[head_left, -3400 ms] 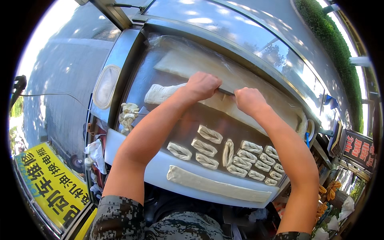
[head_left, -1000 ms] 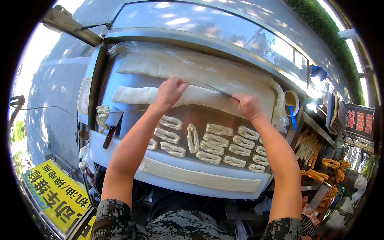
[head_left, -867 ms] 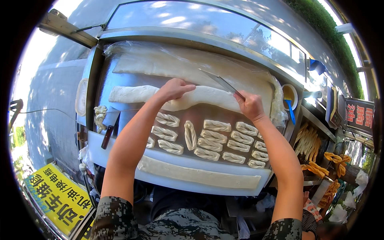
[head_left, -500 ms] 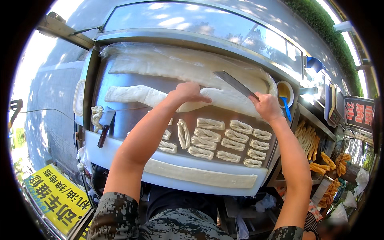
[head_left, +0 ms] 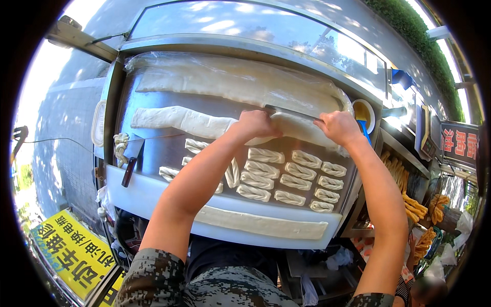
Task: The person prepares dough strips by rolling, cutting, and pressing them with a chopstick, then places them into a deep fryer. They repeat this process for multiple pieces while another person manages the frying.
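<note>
Dough [head_left: 199, 123] lies under the curled left hand [head_left: 254, 124], hold unclear. Right hand [head_left: 339, 126] grips the blade [head_left: 294, 112]; slips could cut skin.

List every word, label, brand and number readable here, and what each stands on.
Yellow banner, lower left: large black characters, blue writing along one edge; wording not copied here.
Dark signboard, far right: red characters; likewise not copied.
Any other lettering: too small or blurred.

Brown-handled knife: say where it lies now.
In the head view, the knife lies at left, its handle over the white board, its blade beside the dough clump.
</note>
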